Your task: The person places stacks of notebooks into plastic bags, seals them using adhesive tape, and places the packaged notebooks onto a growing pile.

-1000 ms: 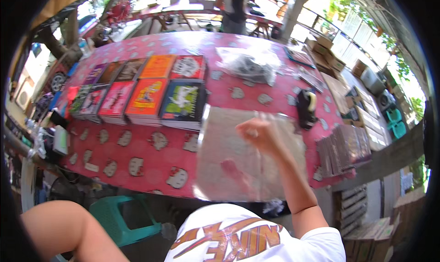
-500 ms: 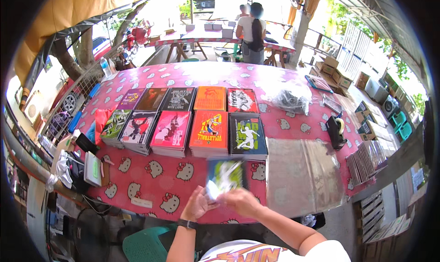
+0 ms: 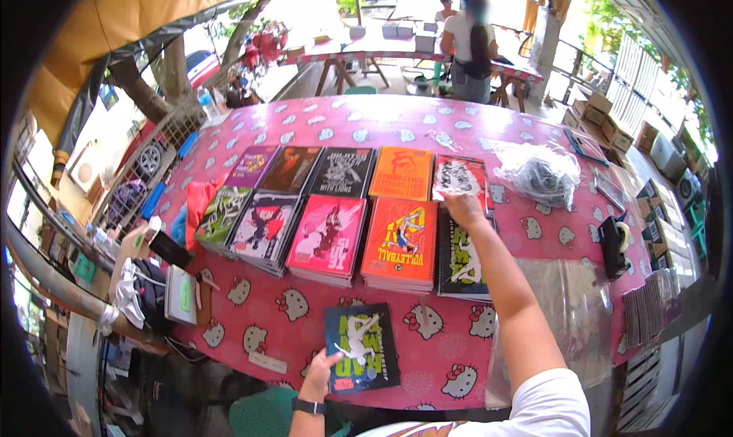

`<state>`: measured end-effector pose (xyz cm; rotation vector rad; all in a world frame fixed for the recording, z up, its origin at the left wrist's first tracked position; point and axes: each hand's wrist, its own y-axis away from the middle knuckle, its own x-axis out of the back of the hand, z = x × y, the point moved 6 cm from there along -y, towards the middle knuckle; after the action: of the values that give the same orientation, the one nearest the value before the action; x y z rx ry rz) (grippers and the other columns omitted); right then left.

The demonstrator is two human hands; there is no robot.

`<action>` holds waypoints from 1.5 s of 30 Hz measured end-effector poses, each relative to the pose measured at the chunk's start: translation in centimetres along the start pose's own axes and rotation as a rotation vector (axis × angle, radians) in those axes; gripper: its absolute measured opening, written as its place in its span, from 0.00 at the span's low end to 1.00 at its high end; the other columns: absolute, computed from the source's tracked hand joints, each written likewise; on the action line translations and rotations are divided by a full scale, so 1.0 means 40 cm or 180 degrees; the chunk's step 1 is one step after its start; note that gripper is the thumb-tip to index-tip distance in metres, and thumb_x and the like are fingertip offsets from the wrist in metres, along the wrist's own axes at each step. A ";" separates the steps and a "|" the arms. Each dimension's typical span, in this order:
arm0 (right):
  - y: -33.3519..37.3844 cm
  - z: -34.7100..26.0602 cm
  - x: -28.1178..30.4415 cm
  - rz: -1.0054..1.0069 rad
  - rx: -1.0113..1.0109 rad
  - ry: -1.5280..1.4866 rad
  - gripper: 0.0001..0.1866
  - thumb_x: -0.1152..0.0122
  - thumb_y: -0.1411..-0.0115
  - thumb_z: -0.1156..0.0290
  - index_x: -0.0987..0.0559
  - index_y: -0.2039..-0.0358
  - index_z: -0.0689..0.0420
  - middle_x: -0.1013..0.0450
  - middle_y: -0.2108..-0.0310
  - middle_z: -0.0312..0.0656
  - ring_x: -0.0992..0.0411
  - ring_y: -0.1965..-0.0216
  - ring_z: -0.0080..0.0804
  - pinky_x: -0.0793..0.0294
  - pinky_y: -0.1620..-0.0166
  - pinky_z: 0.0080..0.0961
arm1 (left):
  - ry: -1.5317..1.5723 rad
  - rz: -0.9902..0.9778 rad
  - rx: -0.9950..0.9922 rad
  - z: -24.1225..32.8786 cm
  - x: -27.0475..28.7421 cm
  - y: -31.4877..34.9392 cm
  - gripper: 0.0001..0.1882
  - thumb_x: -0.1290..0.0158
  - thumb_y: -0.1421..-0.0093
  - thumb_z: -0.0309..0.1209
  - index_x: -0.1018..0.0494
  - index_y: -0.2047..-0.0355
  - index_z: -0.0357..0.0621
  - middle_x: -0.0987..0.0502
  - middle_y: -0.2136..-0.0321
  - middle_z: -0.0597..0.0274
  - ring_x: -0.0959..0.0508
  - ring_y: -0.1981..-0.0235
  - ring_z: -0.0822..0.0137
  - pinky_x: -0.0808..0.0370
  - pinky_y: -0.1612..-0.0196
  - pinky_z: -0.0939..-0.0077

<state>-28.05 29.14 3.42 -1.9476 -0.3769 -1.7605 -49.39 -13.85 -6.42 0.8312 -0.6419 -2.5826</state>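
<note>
Notebook (image 3: 357,349) in blue and green sits cover-up at the near edge of a pink table (image 3: 418,362); the left hand (image 3: 318,377), its thumb over the left border, holds it, apparently to steady it. The right hand (image 3: 467,209) is at a red-and-white notebook (image 3: 460,174); whether its fingers grip cannot be told. Stacks (image 3: 401,242) in two rows, face up, seem grouped by cover design.

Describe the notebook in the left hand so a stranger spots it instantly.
Find the large pink table, then its two rows of stacked notebooks. On their near side, the left hand holds a dark notebook with green lettering and a white figure; unlike its neighbours, it is single, outside the rows.
</note>
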 end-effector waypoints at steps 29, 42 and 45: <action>-0.117 -0.322 0.006 0.1308 -0.0476 0.0113 0.24 0.44 0.46 0.60 0.31 0.50 0.56 0.38 0.45 0.46 0.41 0.42 0.44 0.41 0.43 0.45 | -0.0970 -0.0208 0.0080 0.258 0.283 -0.058 0.18 0.44 0.48 0.23 0.31 0.57 0.32 0.24 0.63 0.56 0.23 0.65 0.68 0.27 0.60 0.75; 0.115 -0.597 0.203 0.1420 0.0619 -0.1614 0.12 0.53 0.37 0.68 0.26 0.70 0.63 0.24 0.70 0.45 0.25 0.65 0.32 0.27 0.63 0.27 | 0.0573 -0.0127 0.0012 0.293 0.447 -0.121 0.29 0.56 0.38 0.48 0.39 0.47 0.35 0.30 0.51 0.57 0.29 0.51 0.64 0.34 0.47 0.67; 0.262 -0.836 0.149 -0.0138 0.1225 -0.2361 0.19 0.42 0.46 0.60 0.26 0.60 0.62 0.30 0.55 0.51 0.35 0.47 0.42 0.37 0.46 0.38 | 0.1395 -0.0593 0.0059 0.368 0.373 -0.094 0.28 0.54 0.39 0.45 0.39 0.48 0.35 0.30 0.51 0.56 0.29 0.51 0.63 0.33 0.48 0.67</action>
<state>-50.37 2.12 9.32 -2.2257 -0.9292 -0.8297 -70.61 -12.91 -4.49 1.4664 -0.4740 -2.4260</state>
